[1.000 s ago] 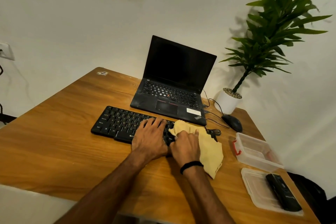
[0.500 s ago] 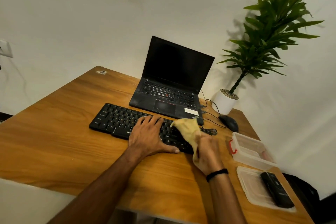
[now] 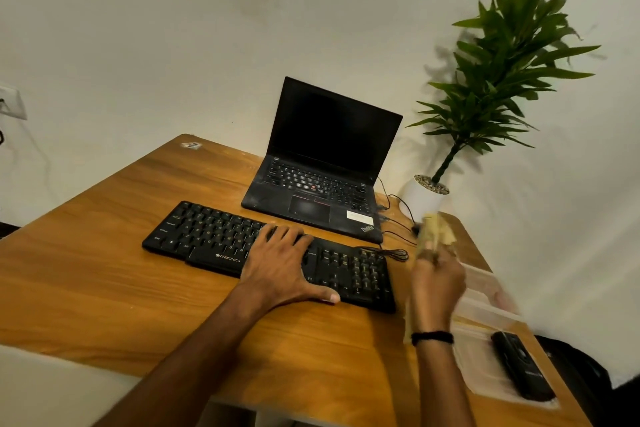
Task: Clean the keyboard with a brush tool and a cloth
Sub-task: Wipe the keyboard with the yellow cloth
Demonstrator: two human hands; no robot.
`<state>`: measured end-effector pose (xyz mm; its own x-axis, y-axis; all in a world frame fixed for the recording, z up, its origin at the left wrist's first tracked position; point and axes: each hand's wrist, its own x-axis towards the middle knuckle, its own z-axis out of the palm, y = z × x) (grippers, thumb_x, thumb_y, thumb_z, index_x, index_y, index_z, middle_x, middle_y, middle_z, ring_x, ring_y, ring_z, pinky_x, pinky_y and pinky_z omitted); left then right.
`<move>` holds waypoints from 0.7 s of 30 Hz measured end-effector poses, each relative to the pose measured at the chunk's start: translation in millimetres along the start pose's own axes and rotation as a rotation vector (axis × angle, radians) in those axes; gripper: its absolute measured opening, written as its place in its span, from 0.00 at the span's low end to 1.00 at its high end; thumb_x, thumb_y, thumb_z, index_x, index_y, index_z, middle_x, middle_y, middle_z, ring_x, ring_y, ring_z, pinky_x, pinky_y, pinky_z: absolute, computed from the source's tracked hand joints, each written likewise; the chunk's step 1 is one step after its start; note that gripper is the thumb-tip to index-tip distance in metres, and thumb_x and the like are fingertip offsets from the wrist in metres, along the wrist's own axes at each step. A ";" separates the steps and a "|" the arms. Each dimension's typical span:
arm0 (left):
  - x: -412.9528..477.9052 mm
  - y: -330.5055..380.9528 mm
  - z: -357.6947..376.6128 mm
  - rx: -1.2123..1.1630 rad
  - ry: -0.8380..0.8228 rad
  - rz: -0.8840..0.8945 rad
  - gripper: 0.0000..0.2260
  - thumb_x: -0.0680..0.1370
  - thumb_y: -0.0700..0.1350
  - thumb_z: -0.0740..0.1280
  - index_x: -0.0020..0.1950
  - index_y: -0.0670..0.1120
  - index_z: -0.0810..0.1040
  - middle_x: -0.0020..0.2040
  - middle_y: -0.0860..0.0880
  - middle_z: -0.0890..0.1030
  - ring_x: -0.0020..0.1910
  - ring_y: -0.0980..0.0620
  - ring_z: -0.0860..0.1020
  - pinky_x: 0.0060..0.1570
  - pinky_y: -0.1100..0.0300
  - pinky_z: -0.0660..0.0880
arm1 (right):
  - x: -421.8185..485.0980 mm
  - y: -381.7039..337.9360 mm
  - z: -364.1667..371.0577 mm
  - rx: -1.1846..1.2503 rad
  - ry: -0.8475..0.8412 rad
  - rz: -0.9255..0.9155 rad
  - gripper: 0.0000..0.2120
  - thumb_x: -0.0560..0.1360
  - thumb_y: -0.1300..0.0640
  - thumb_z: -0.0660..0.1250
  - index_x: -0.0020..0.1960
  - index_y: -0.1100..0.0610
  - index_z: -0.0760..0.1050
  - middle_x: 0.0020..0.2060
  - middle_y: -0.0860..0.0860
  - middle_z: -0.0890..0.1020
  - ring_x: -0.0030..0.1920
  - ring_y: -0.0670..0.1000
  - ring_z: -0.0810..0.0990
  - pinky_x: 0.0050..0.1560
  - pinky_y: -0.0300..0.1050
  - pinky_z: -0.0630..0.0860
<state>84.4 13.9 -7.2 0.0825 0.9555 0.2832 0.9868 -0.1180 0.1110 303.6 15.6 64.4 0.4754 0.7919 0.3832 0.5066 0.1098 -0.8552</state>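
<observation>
A black keyboard [image 3: 214,236] lies on the wooden table [image 3: 86,270] in front of a laptop. My left hand [image 3: 280,267] rests flat on the keyboard's middle, fingers spread over the keys and thumb along its front edge. My right hand [image 3: 437,282] is raised beside the keyboard's right end and grips a yellow cloth [image 3: 434,230], which sticks up above the fingers and is blurred by motion. A black oblong tool [image 3: 523,369], possibly the brush, lies on a clear lid at the right.
An open black laptop [image 3: 322,163] stands behind the keyboard, cables [image 3: 398,218] running off its right side. A potted plant [image 3: 427,194] fills the back right corner. A clear plastic box [image 3: 485,295] and its lid [image 3: 481,374] sit by the table's right edge.
My right hand has lifted the cloth off the keyboard's right end and swung it to the right, clear of the keys. My left hand has stayed on the keyboard.
</observation>
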 end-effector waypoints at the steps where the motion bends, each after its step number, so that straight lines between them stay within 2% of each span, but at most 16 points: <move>1: 3.7 5.8 2.3 -0.005 -0.009 0.015 0.61 0.58 0.90 0.48 0.79 0.52 0.65 0.76 0.51 0.67 0.76 0.49 0.63 0.80 0.43 0.50 | -6.9 2.3 7.4 -0.163 -0.141 -0.080 0.11 0.82 0.57 0.59 0.51 0.62 0.79 0.40 0.54 0.79 0.34 0.44 0.72 0.32 0.36 0.68; 2: 6.6 9.7 5.1 -0.011 -0.016 0.020 0.60 0.58 0.90 0.48 0.78 0.53 0.66 0.76 0.51 0.67 0.76 0.48 0.64 0.79 0.43 0.50 | -15.2 5.0 14.9 -0.288 -0.297 -0.112 0.11 0.83 0.58 0.59 0.55 0.61 0.78 0.41 0.53 0.79 0.35 0.44 0.74 0.32 0.34 0.68; 3: 9.1 11.7 8.1 -0.018 -0.020 0.019 0.59 0.58 0.90 0.48 0.78 0.54 0.66 0.75 0.51 0.67 0.75 0.48 0.64 0.79 0.43 0.51 | -23.6 11.0 23.4 -0.395 -0.438 -0.129 0.12 0.82 0.57 0.60 0.61 0.59 0.77 0.46 0.52 0.80 0.41 0.46 0.77 0.37 0.36 0.73; 4: 11.0 12.0 10.8 -0.025 -0.021 0.017 0.58 0.59 0.89 0.48 0.78 0.54 0.66 0.75 0.51 0.67 0.75 0.48 0.64 0.79 0.43 0.52 | -34.0 16.0 31.5 -0.494 -0.548 -0.141 0.14 0.82 0.57 0.61 0.66 0.57 0.75 0.55 0.53 0.80 0.52 0.49 0.79 0.50 0.40 0.77; 5: 11.8 11.1 12.7 -0.029 -0.016 0.015 0.57 0.60 0.89 0.49 0.78 0.55 0.66 0.75 0.51 0.66 0.74 0.48 0.64 0.78 0.44 0.53 | -43.2 22.9 38.1 -0.578 -0.620 -0.175 0.18 0.81 0.57 0.62 0.71 0.56 0.71 0.66 0.54 0.76 0.65 0.51 0.74 0.66 0.45 0.72; 6: 12.4 9.9 14.2 -0.032 -0.006 0.017 0.55 0.61 0.88 0.50 0.78 0.55 0.66 0.74 0.51 0.66 0.74 0.48 0.64 0.78 0.45 0.55 | -50.8 26.2 42.2 -0.664 -0.665 -0.223 0.22 0.81 0.56 0.62 0.74 0.56 0.67 0.73 0.54 0.69 0.74 0.52 0.66 0.75 0.48 0.62; 7: 13.1 9.0 14.7 -0.031 0.005 0.025 0.54 0.62 0.88 0.51 0.77 0.55 0.66 0.74 0.51 0.67 0.73 0.48 0.65 0.76 0.45 0.56 | -52.9 27.7 45.8 -0.690 -0.660 -0.254 0.23 0.81 0.57 0.61 0.76 0.56 0.64 0.76 0.53 0.64 0.77 0.53 0.60 0.78 0.50 0.56; 9: 12.0 9.4 16.0 -0.021 0.007 0.047 0.52 0.64 0.87 0.52 0.77 0.54 0.66 0.74 0.51 0.67 0.73 0.48 0.65 0.75 0.46 0.58 | -47.2 25.1 52.1 -0.661 -0.632 -0.250 0.21 0.81 0.58 0.61 0.74 0.56 0.68 0.76 0.53 0.65 0.75 0.54 0.63 0.77 0.54 0.58; 12: 11.3 12.0 15.0 -0.018 -0.003 0.055 0.52 0.63 0.86 0.53 0.77 0.53 0.64 0.74 0.51 0.67 0.72 0.48 0.64 0.74 0.47 0.59 | -26.3 16.2 67.3 -0.590 -0.603 -0.194 0.17 0.80 0.59 0.60 0.67 0.58 0.75 0.69 0.56 0.74 0.67 0.58 0.72 0.71 0.58 0.65; 16: 12.5 10.8 15.4 -0.046 0.005 0.035 0.53 0.61 0.87 0.52 0.75 0.54 0.66 0.72 0.52 0.68 0.71 0.49 0.65 0.73 0.47 0.61 | -22.5 12.1 66.5 -0.593 -0.612 -0.161 0.13 0.80 0.58 0.61 0.62 0.58 0.77 0.58 0.57 0.80 0.60 0.58 0.77 0.63 0.53 0.72; 18: 13.8 9.3 16.9 -0.056 0.002 0.036 0.53 0.61 0.87 0.52 0.75 0.54 0.67 0.72 0.52 0.68 0.71 0.49 0.66 0.73 0.47 0.62 | -41.0 20.0 52.0 -0.608 -0.631 -0.206 0.14 0.80 0.59 0.62 0.65 0.57 0.76 0.62 0.54 0.79 0.61 0.55 0.77 0.63 0.49 0.74; 20: 14.8 9.1 16.8 -0.045 0.000 0.038 0.53 0.62 0.87 0.52 0.76 0.53 0.67 0.73 0.52 0.68 0.71 0.49 0.66 0.73 0.47 0.62 | -54.0 29.8 42.8 -0.585 -0.629 -0.250 0.18 0.80 0.60 0.62 0.70 0.56 0.73 0.70 0.52 0.73 0.67 0.54 0.73 0.70 0.49 0.70; 21: 14.5 9.6 17.4 -0.035 0.000 0.040 0.53 0.62 0.87 0.51 0.76 0.52 0.67 0.73 0.51 0.68 0.71 0.49 0.66 0.73 0.47 0.61 | -51.5 31.2 44.3 -0.570 -0.614 -0.251 0.19 0.80 0.60 0.62 0.71 0.55 0.72 0.71 0.52 0.73 0.68 0.54 0.73 0.70 0.50 0.70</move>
<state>97.5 31.3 -18.6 0.1220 0.9498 0.2880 0.9773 -0.1656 0.1323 263.1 4.9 2.6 -0.0865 0.9862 0.1410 0.9051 0.1370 -0.4026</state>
